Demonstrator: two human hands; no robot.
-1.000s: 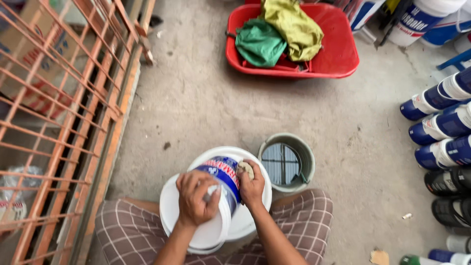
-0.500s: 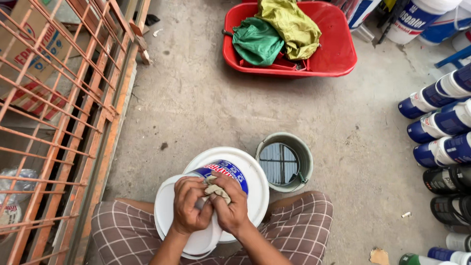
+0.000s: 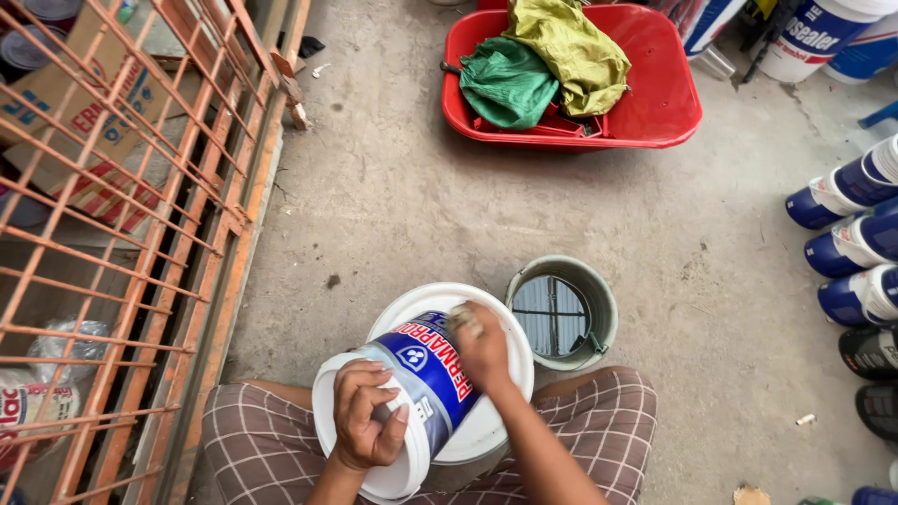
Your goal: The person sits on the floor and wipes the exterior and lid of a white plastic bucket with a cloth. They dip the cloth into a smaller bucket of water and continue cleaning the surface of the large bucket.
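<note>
Basically, white bucket [image 3: 426, 393] lies tilted across the lap, left hand [image 3: 367, 416] curled tight on its rim, right hand [image 3: 482, 344] pressing a small rag [image 3: 463, 318] to the wall. Risk, I'd judge: wet plastic slips, rolls, knocks water pail [image 3: 561, 309] just beside.

The person's left hand [image 3: 368, 418] and right hand [image 3: 482, 344] are bare, with no rings, gloves or sleeves showing. Brown shorts [image 3: 267, 435] with a pale thin-lined check pattern cover both thighs.
</note>
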